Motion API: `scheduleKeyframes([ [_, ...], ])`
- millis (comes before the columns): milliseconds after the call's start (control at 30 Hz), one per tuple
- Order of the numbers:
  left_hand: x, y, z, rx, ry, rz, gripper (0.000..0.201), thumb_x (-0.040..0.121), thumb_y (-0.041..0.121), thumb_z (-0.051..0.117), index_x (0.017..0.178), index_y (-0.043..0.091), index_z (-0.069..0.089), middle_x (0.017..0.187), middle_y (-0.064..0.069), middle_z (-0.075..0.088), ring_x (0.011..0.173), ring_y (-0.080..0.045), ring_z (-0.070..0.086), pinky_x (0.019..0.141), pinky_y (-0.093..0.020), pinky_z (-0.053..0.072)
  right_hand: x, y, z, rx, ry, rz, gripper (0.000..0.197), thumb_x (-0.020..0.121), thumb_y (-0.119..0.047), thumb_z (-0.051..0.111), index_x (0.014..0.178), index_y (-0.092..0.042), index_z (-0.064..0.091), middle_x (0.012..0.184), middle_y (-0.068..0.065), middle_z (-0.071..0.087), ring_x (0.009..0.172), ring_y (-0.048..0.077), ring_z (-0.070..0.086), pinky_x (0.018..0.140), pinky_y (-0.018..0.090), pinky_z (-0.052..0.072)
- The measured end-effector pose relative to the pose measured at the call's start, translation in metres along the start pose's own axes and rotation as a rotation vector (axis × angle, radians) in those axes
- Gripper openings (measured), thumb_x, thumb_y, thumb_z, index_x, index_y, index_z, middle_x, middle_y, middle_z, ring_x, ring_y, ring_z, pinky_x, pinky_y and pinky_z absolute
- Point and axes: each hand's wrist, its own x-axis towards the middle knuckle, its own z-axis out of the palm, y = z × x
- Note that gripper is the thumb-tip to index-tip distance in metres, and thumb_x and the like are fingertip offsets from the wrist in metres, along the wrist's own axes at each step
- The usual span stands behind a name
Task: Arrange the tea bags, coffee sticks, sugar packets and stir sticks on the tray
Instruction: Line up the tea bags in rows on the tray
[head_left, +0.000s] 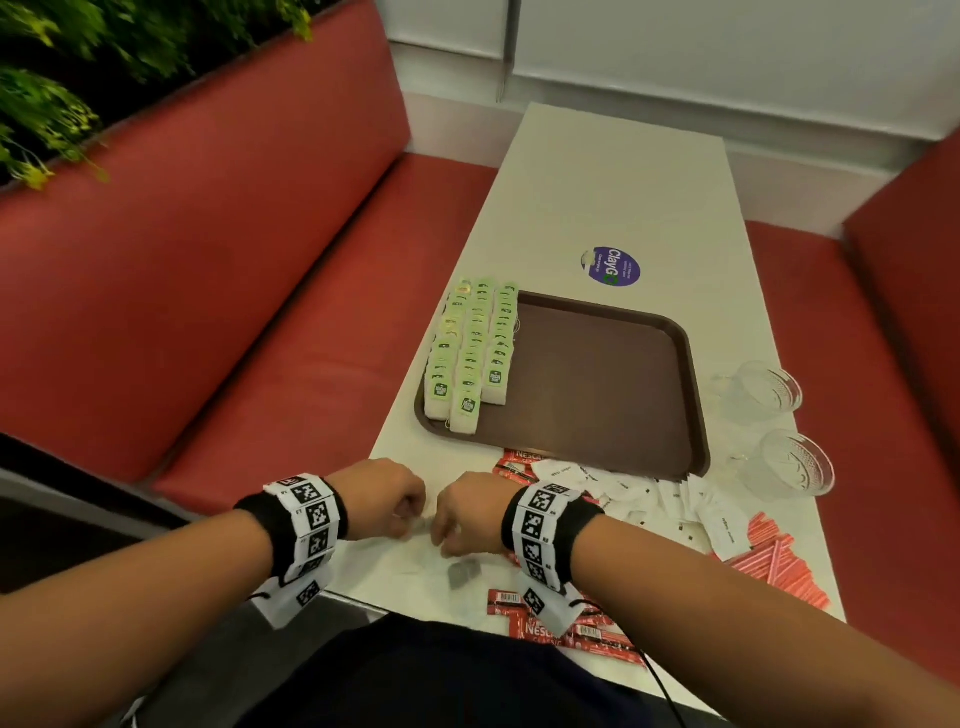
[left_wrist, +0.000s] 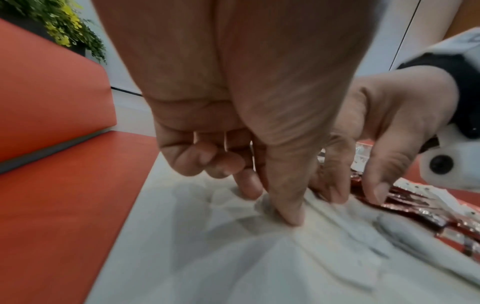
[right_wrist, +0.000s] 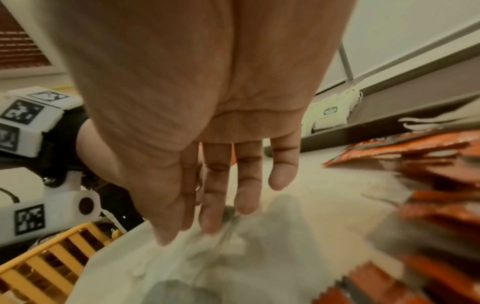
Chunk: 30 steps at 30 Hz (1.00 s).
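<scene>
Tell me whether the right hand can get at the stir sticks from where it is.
Probably yes. The right hand is at the table's near edge, and the stir sticks lie uncovered on its own side; only flat sugar packets lie between, nothing tall.

The white worktop (head_left: 613, 197) carries a brown tray (head_left: 613, 384) mid-way, a round sticker (head_left: 615, 267) beyond it, two glasses (head_left: 779, 415) right, and white packets (head_left: 675, 499), red sticks (head_left: 779, 566) and coffee sachets (head_left: 550, 618) near.

Café booth: red benches (head_left: 249, 249), white table (head_left: 613, 171)
</scene>
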Motion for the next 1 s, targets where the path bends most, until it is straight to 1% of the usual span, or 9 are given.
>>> scheduleKeyframes([
  [67, -0.002, -0.003, 0.005, -0.01, 0.03, -0.011, 0.025, 0.087, 0.038, 0.068, 0.108, 0.027, 0.064, 0.101, 0.01, 0.062, 0.088, -0.012, 0.056, 0.078, -0.029, 0.047, 0.006, -0.001, 0.003, -0.048, 0.005, 0.016, 0.025, 0.087, -0.032, 0.066, 0.109, -0.027, 0.076, 0.106, -0.003, 0.071, 0.101, 0.022, 0.062, 0.082, 0.033, 0.05],
  [167, 0.0, -0.007, 0.008, 0.016, 0.052, -0.009, 0.019, 0.089, 0.038, 0.065, 0.104, 0.026, 0.065, 0.101, 0.007, 0.062, 0.09, -0.016, 0.058, 0.08, -0.032, 0.049, 0.011, 0.003, 0.002, -0.123, 0.023, 0.047, 0.033, 0.088, -0.03, 0.066, 0.12, -0.024, 0.07, 0.111, 0.001, 0.067, 0.103, 0.026, 0.061, 0.076, 0.03, 0.043],
  [300, 0.002, -0.009, 0.005, 0.045, 0.07, 0.002, 0.017, 0.088, 0.033, 0.063, 0.103, 0.024, 0.065, 0.102, 0.005, 0.063, 0.092, -0.017, 0.058, 0.076, -0.027, 0.045, 0.01, 0.01, -0.004, -0.26, 0.04, 0.085, 0.035, 0.09, -0.027, 0.066, 0.124, -0.017, 0.067, 0.119, 0.009, 0.058, 0.111, 0.03, 0.056, 0.09, 0.039, 0.051],
  [400, 0.003, -0.009, -0.003, -0.021, 0.131, -0.032, 0.018, 0.087, 0.028, 0.063, 0.105, 0.026, 0.062, 0.101, 0.008, 0.066, 0.09, -0.015, 0.06, 0.076, -0.026, 0.046, 0.01, 0.014, -0.008, -0.321, 0.061, 0.123, 0.035, 0.089, -0.026, 0.068, 0.122, -0.015, 0.067, 0.122, 0.009, 0.049, 0.115, 0.031, 0.049, 0.093, 0.045, 0.051],
  [533, 0.004, -0.011, -0.005, 0.002, 0.222, -0.038, 0.024, 0.088, 0.034, 0.065, 0.109, 0.026, 0.056, 0.108, 0.008, 0.056, 0.094, -0.017, 0.058, 0.08, -0.03, 0.046, 0.01, 0.02, -0.009, -0.277, 0.125, 0.104, 0.045, 0.086, -0.019, 0.07, 0.13, -0.021, 0.059, 0.128, 0.007, 0.043, 0.119, 0.029, 0.043, 0.094, 0.046, 0.048],
  [600, 0.004, -0.011, -0.002, 0.021, 0.207, -0.009, 0.024, 0.087, 0.037, 0.067, 0.107, 0.028, 0.058, 0.108, 0.009, 0.054, 0.094, -0.016, 0.057, 0.079, -0.027, 0.045, 0.009, 0.021, -0.009, -0.246, 0.122, 0.078, 0.051, 0.086, -0.014, 0.069, 0.134, -0.025, 0.054, 0.134, 0.004, 0.041, 0.122, 0.027, 0.042, 0.096, 0.047, 0.047],
  [700, 0.003, -0.009, 0.004, 0.037, 0.089, 0.041, 0.035, 0.082, 0.043, 0.074, 0.112, 0.029, 0.062, 0.111, 0.011, 0.052, 0.097, -0.012, 0.055, 0.077, -0.022, 0.039, 0.012, 0.024, -0.011, -0.242, 0.062, 0.064, 0.051, 0.087, -0.008, 0.066, 0.134, -0.025, 0.056, 0.136, 0.003, 0.043, 0.122, 0.029, 0.048, 0.098, 0.046, 0.048],
  [800, 0.003, -0.008, 0.005, 0.048, 0.065, 0.044, 0.047, 0.078, 0.048, 0.077, 0.117, 0.028, 0.061, 0.115, 0.009, 0.047, 0.098, -0.014, 0.055, 0.081, -0.024, 0.043, 0.017, 0.025, -0.014, -0.225, 0.005, 0.103, 0.045, 0.089, -0.009, 0.064, 0.132, -0.02, 0.056, 0.128, 0.007, 0.055, 0.115, 0.03, 0.056, 0.096, 0.042, 0.049],
  [1000, 0.006, -0.006, -0.001, 0.132, 0.063, 0.053, 0.04, 0.085, 0.041, 0.067, 0.12, 0.026, 0.061, 0.117, 0.004, 0.053, 0.1, -0.019, 0.059, 0.084, -0.03, 0.048, 0.022, 0.027, -0.014, -0.177, -0.02, 0.159, 0.034, 0.094, -0.012, 0.058, 0.127, -0.01, 0.06, 0.121, 0.013, 0.063, 0.111, 0.032, 0.059, 0.084, 0.033, 0.045],
])
